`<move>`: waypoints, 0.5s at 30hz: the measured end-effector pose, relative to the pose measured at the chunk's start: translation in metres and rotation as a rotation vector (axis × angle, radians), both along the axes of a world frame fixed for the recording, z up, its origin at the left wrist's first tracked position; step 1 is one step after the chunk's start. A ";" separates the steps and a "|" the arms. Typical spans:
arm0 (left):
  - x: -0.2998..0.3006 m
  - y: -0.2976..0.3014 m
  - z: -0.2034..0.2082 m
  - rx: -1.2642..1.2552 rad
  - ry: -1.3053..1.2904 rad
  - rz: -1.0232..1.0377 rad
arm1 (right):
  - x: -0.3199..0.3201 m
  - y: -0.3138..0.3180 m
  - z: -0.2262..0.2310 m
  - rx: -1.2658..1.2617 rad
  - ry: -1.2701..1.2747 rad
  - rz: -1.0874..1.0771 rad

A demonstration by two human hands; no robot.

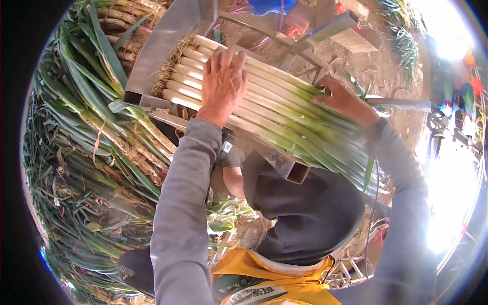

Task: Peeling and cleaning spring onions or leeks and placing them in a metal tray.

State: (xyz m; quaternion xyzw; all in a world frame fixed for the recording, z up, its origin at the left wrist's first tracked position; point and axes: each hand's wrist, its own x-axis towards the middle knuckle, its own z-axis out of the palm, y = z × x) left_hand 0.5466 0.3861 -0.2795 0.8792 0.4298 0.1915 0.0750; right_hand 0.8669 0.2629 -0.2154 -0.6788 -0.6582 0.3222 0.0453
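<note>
A row of trimmed leeks (264, 96) lies side by side on a metal tray (157, 51), roots toward eleven o'clock. The left hand (222, 81) presses flat on the white stalks, fingers (226, 56) spread open, gripping nothing. The right hand (343, 101), at three o'clock of it, rests on the green leaves, fingers loosely curled. Untrimmed leeks (96, 137) pile up at nine o'clock.

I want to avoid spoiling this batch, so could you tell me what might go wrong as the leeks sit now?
1. The cleaned leeks lie in a loose row on a metal frame; only the left hand and the right hand press on them, so some may roll off.
2. Their green tops overhang the frame's lower edge and could bend or slide down.
</note>
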 end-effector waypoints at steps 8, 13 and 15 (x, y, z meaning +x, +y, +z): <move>0.007 0.005 -0.003 0.101 -0.024 -0.020 | 0.148 -0.044 -0.043 -0.127 -0.656 0.245; -0.016 -0.004 -0.007 0.097 0.003 0.026 | 0.091 -0.046 -0.019 -0.166 -0.683 0.338; -0.004 -0.001 -0.002 0.108 -0.009 0.023 | 0.111 -0.074 -0.009 0.000 -0.604 0.313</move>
